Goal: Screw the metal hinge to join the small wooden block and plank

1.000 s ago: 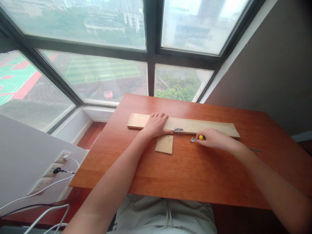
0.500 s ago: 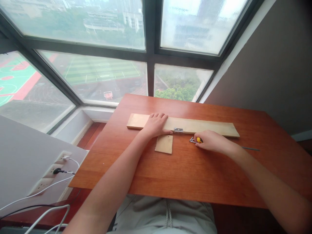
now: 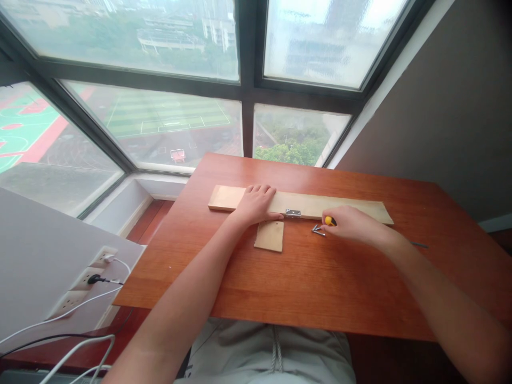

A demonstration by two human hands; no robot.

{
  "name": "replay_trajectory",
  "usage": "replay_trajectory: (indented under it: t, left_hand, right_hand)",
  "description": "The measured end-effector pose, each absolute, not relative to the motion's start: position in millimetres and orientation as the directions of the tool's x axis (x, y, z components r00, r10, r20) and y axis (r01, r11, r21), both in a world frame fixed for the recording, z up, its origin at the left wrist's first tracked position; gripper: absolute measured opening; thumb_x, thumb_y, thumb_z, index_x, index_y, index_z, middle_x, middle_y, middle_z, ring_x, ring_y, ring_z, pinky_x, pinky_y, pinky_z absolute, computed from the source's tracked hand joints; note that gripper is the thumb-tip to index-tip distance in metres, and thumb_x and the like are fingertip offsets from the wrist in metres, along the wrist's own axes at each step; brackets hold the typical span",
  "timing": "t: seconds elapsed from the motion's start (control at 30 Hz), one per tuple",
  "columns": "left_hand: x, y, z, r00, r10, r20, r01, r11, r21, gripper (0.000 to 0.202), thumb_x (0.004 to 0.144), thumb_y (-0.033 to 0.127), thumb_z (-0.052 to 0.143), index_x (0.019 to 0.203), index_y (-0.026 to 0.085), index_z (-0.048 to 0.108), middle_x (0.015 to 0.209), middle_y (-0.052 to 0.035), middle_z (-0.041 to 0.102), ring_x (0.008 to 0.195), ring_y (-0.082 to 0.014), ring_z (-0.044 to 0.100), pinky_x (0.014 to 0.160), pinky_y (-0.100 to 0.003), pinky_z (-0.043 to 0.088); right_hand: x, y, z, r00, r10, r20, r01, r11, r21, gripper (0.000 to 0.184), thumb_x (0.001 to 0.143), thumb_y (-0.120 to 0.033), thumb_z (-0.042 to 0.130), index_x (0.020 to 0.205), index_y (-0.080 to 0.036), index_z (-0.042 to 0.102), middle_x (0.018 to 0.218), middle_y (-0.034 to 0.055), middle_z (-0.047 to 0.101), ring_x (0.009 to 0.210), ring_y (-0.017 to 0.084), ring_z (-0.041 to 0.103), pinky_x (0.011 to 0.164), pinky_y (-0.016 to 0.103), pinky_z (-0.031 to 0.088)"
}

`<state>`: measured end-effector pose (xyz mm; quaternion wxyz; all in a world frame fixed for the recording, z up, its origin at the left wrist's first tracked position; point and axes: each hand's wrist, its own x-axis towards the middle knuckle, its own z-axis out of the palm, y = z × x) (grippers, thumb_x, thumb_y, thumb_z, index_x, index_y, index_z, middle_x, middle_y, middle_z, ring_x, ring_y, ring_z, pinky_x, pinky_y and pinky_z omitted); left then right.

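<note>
A long pale wooden board (image 3: pixel 312 205) lies across the red-brown table (image 3: pixel 304 282). My left hand (image 3: pixel 256 203) rests flat on the board's left part, fingers stretched out. A small metal hinge (image 3: pixel 293 213) sits at the board's near edge, and a small wooden piece (image 3: pixel 270 236) lies just below it. My right hand (image 3: pixel 352 225) is closed round a yellow-handled screwdriver (image 3: pixel 329 221), whose yellow end shows at my fingers. A few small screws (image 3: pixel 318 230) lie on the table right beside that hand.
A thin dark metal rod (image 3: pixel 419 245) lies on the table behind my right wrist. Large windows (image 3: pixel 168 122) stand beyond the far edge, a brown wall on the right. A power strip (image 3: pixel 86 282) with white cables sits low on the left.
My right hand with the screwdriver has lifted slightly away from the screws and toward the board's near edge. My left hand has stayed still on the board.
</note>
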<state>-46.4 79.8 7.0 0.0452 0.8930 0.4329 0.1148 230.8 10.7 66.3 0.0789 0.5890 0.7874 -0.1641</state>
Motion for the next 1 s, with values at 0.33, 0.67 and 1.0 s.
replay_trajectory:
  t: [0.33, 0.67, 1.0]
  left_hand:
    - [-45.9, 78.2, 5.9, 0.595, 0.78, 0.196, 0.765, -0.624, 0.161, 0.072, 0.077, 0.075, 0.061, 0.123, 0.022, 0.05, 0.127, -0.0128, 0.059, 0.116, -0.0325, 0.053, 0.099, -0.042, 0.036]
    - [-45.3, 79.1, 2.9, 0.6, 0.775, 0.197, 0.758, -0.63, 0.171, 0.073, 0.076, 0.072, 0.064, 0.126, 0.022, 0.05, 0.128, -0.0136, 0.058, 0.119, -0.0327, 0.053, 0.101, -0.043, 0.034]
    - [-44.1, 78.6, 2.7, 0.592, 0.78, 0.204, 0.765, -0.623, 0.163, 0.074, 0.074, 0.073, 0.066, 0.123, 0.02, 0.051, 0.126, -0.0138, 0.059, 0.116, -0.0332, 0.054, 0.099, -0.043, 0.035]
  right_hand:
    - [166.1, 36.1, 84.1, -0.326, 0.928, -0.181, 0.944, 0.308, -0.123, 0.027, 0.09, -0.042, 0.052, 0.085, -0.021, 0.068, 0.086, 0.0041, 0.074, 0.073, 0.016, 0.064, 0.06, 0.026, 0.036]
    - [134.6, 48.1, 70.5, -0.312, 0.918, -0.246, 0.941, 0.335, 0.056, 0.031, 0.088, -0.039, 0.053, 0.087, -0.018, 0.074, 0.09, 0.0147, 0.075, 0.078, 0.024, 0.069, 0.058, 0.029, 0.038]
    - [135.2, 49.5, 86.5, -0.378, 0.893, -0.244, 0.912, 0.405, 0.069, 0.023, 0.085, -0.034, 0.056, 0.088, -0.019, 0.072, 0.093, 0.0142, 0.074, 0.08, 0.026, 0.068, 0.058, 0.031, 0.036]
